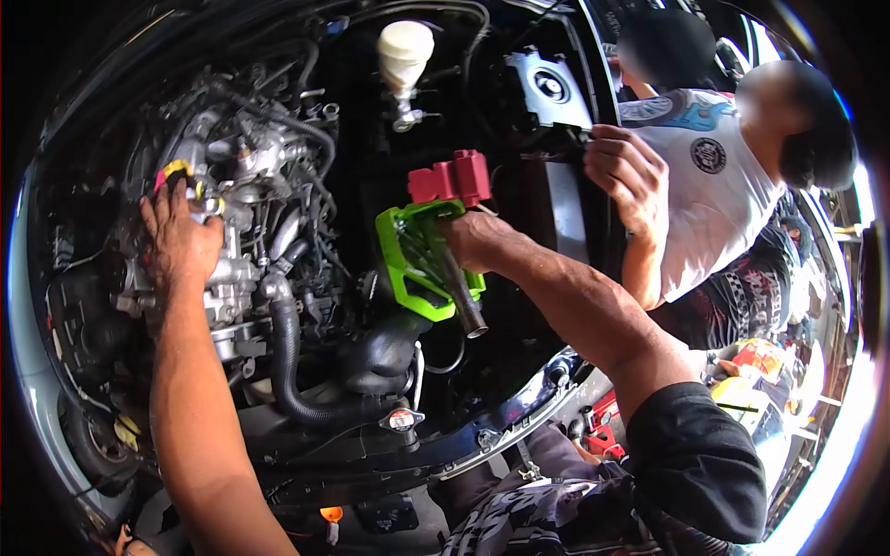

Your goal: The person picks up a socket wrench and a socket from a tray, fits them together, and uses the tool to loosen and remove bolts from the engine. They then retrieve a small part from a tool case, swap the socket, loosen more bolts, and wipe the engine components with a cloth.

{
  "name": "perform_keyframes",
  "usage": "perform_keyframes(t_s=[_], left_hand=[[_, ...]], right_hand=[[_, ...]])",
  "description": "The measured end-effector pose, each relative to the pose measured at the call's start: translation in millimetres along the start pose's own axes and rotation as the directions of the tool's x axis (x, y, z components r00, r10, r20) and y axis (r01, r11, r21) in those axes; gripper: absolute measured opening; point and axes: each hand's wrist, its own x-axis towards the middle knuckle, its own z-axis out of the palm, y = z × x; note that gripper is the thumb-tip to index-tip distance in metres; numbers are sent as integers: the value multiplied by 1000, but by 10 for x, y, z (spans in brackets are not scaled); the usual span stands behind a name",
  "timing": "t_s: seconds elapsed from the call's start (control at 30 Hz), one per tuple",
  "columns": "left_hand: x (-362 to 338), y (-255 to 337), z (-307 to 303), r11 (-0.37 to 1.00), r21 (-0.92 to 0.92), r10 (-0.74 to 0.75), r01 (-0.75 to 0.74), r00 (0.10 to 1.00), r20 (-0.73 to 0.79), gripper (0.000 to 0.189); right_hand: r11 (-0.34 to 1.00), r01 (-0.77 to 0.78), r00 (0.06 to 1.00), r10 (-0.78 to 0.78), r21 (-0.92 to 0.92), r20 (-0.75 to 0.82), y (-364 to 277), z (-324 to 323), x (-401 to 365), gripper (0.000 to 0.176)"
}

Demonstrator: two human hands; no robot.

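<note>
My left hand [184, 243] lies on the metal engine [232, 278], its fingers stretched out and the thumb apart. At its fingertips is a small yellow and pink item [173, 170]. My right hand [475, 239] reaches into a bright green tray [408, 295] that holds several metal tools. Its fingers are hidden inside the tray, so what they hold, if anything, cannot be seen. A metal tube [465, 310] slants out over the tray's lower edge, close to this hand. Just above the tray sits a red plastic cover [451, 178].
A white reservoir [406, 51] stands at the top. Below the tray are a thick black hose [287, 352] and the radiator cap [401, 420]. At right, a co-worker's hand [630, 176] is at the bay's edge; another person [663, 56] is behind.
</note>
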Motion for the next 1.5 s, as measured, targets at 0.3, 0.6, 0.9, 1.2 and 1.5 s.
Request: perform_keyframes(t_s=[0.3,0.6,0.9,1.2,1.5], left_hand=[[49,-48,152,1000,-21,-17,16,997,-72,72],[60,-82,227,1000,2,7,-7,994,-109,73],[-8,-35,72,999,-39,1,-3,999,-53,71],[19,-249,370,986,-101,99,-134,951,-292,41],[116,-622,810,940,-284,-6,-190,822,-569,40]], right_hand=[[958,-77,992,100,277,-73,-89,-5,-288,46],[963,-64,992,90,262,-88,-300,123,-190,36],[995,46,992,-35,87,-121,-485,240,-55,32],[815,368,923,-263,449,-280,-501,177,-1223,28],[582,571,814,-306,579,-495,-347,523,-2358,22]])
